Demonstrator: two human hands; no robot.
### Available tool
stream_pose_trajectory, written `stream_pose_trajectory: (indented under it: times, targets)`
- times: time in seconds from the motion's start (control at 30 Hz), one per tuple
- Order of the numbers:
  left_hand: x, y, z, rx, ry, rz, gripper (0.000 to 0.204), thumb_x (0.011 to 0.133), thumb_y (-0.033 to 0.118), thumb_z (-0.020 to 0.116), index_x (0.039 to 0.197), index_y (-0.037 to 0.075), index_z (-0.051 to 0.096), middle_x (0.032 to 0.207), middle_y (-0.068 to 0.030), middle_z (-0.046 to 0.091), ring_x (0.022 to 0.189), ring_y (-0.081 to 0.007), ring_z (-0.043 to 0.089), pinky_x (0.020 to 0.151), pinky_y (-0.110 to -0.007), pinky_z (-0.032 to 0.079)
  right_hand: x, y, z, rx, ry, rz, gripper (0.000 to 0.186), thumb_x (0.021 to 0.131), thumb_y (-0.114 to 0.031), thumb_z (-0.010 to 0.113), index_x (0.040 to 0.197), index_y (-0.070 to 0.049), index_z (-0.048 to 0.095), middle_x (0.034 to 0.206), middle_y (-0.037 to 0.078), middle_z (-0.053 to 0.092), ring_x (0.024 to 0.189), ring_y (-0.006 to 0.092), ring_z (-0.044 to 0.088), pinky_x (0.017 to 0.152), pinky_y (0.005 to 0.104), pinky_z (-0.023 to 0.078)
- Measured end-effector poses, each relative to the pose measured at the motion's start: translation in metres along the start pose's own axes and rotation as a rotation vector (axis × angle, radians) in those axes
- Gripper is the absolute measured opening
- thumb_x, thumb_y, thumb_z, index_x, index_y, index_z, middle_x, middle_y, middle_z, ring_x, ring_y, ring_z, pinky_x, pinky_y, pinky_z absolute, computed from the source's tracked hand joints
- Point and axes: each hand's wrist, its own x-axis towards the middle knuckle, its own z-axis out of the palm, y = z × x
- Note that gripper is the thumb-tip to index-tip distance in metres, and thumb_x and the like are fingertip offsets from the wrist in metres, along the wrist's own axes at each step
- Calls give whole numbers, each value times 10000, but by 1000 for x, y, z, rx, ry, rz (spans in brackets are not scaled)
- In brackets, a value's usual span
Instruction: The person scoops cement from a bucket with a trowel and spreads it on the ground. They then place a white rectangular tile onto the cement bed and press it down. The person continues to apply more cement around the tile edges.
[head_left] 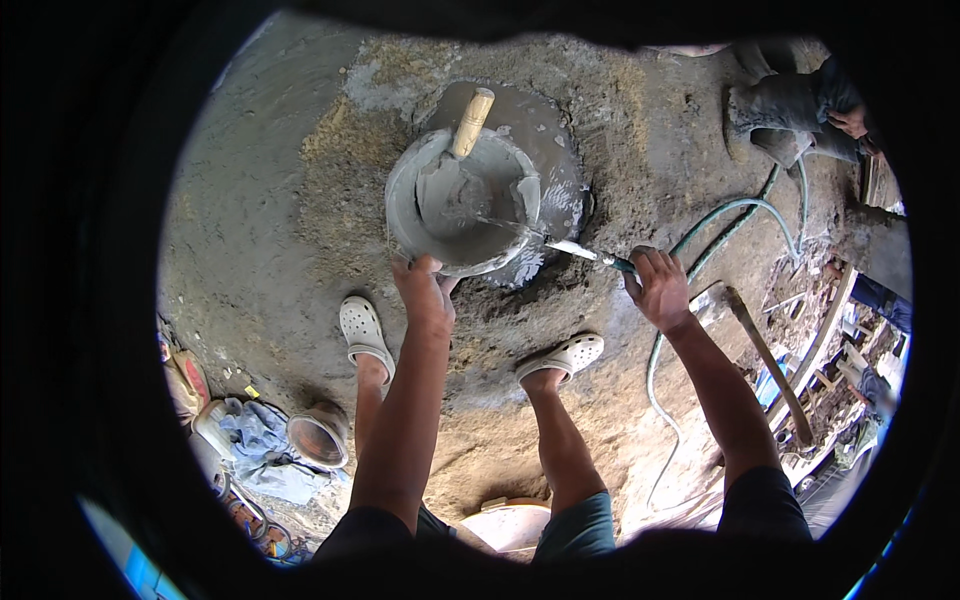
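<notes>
A round grey basin [397,205], coated with wet cement, rests on the wet ground ahead of me. My left hand [425,290] is closed on its near rim; the fingertips are partly hidden. My right hand [658,287] grips the end of a green hose [620,264], which points left at the basin. From its pale nozzle [572,247] a thin jet of water runs over the basin's right rim. Inside lies wet grey mortar [440,195]. A tool with a light wooden handle [472,122] leans on the far rim, its blade apparently smeared with mortar.
The hose loops across the right side. Beyond it a long wooden handle [770,365] lies near planks and rubble. Another person [845,115] is at the far right. To the left, a clay-coloured pot [318,437] stands beside crumpled blue plastic [258,440]. My white clogs flank the basin's near side.
</notes>
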Motion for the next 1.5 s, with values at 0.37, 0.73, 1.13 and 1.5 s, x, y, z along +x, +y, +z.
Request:
stream_pose_trajectory:
  times: [0.37, 0.73, 1.13, 1.5]
  targets:
    - [-11, 9, -9, 52, 22, -40, 668, 757, 19, 630, 1387, 17, 409, 1361, -185, 503, 1223, -347, 555, 1041, -681, 516, -20, -14, -17, 60, -17, 8, 287, 909, -178, 714, 1150, -31, 662, 1169, 146, 696, 1043, 339, 671, 905, 476, 530]
    - [-14, 13, -29, 100, 12, -77, 583, 741, 13, 617, 1306, 39, 475, 1322, -164, 536, 1217, -352, 558, 1025, -689, 505, -29, -24, -16, 97, -13, 35, 281, 929, -178, 689, 1148, -7, 646, 1131, 180, 680, 1041, 383, 666, 920, 488, 554]
    - [-17, 14, -43, 142, 49, -99, 559, 769, 34, 631, 1312, 39, 499, 1245, -126, 577, 1156, -311, 600, 1012, -661, 525, -25, -27, 1, 99, -37, 163, 201, 969, -220, 713, 1089, -85, 623, 948, 153, 702, 797, 400, 696, 707, 497, 576]
    - [-19, 13, -32, 166, 136, -116, 653, 768, 68, 657, 1387, 93, 452, 1262, -121, 554, 1085, -247, 574, 830, -468, 531, -35, -36, 17, 142, -96, 200, 243, 984, -201, 684, 1166, -49, 632, 995, 200, 700, 852, 448, 696, 743, 527, 570]
